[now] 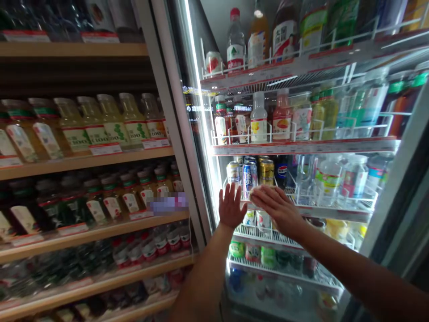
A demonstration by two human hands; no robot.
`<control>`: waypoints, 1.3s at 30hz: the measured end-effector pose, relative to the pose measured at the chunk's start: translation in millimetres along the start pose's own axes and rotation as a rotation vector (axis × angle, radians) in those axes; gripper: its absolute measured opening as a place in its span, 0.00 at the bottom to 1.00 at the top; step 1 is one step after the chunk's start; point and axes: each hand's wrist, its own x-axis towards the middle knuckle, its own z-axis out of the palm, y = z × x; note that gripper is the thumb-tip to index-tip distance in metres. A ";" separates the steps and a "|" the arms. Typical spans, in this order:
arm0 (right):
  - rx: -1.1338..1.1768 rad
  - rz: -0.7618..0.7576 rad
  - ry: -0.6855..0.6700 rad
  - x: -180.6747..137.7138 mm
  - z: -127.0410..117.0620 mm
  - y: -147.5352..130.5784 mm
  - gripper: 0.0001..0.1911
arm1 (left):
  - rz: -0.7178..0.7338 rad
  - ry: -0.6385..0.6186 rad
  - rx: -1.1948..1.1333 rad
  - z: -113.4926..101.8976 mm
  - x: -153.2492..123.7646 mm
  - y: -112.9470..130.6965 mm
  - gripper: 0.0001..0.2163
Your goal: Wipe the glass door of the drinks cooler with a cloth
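Note:
My left hand (231,208) is raised in front of the lit drinks cooler, palm down, with its fingers spread and nothing in them. Just to its right, my right hand (278,209) reaches in from the right with its fingers stretched out flat and close together. A pale edge shows along its fingertips; I cannot tell whether that is light or a thin object. Behind the hands stand a blue can (248,174), a gold can (267,171) and a whitish can (233,172) on a wire-railed shelf. The hands partly hide that shelf's front edge.
Clear plastic bottles (328,176) fill the shelf's right side. Juice bottles (259,118) stand above, with larger bottles (235,44) on top. Green cans (268,257) sit lower down. On the left, wooden shelving (83,163) holds rows of bottles, beside the cooler's metal frame (174,107).

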 end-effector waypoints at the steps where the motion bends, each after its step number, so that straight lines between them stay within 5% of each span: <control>1: 0.002 0.032 0.035 3.8 -2.1 2.7 0.42 | -0.003 -0.003 -0.001 0.2 -0.2 0.0 0.34; 6: -0.082 0.271 0.372 28.5 -9.7 21.7 0.40 | -0.011 -0.007 -0.009 1.4 -0.5 -0.2 0.33; 12: -0.022 -0.036 0.064 29.8 -1.1 5.7 0.39 | -0.006 -0.007 -0.007 2.2 -1.1 -0.4 0.33; 17: -0.072 0.181 0.283 52.6 -9.3 19.1 0.40 | -0.022 -0.019 -0.002 1.9 -1.1 -0.1 0.33; 23: -0.006 -0.121 0.021 24.5 5.1 2.0 0.38 | -0.008 -0.013 0.013 1.7 -1.5 -0.3 0.33; 30: -0.084 0.153 0.254 16.1 -12.1 28.3 0.40 | -0.016 -0.020 0.009 2.9 -2.3 -1.1 0.34; 36: 0.021 -0.196 -0.038 -19.4 -9.5 19.6 0.37 | -0.014 -0.005 0.007 4.0 -2.2 -0.9 0.34; 39: -0.025 -0.049 0.079 -22.5 -17.7 33.9 0.39 | -0.019 -0.004 0.010 4.3 -2.1 -1.0 0.33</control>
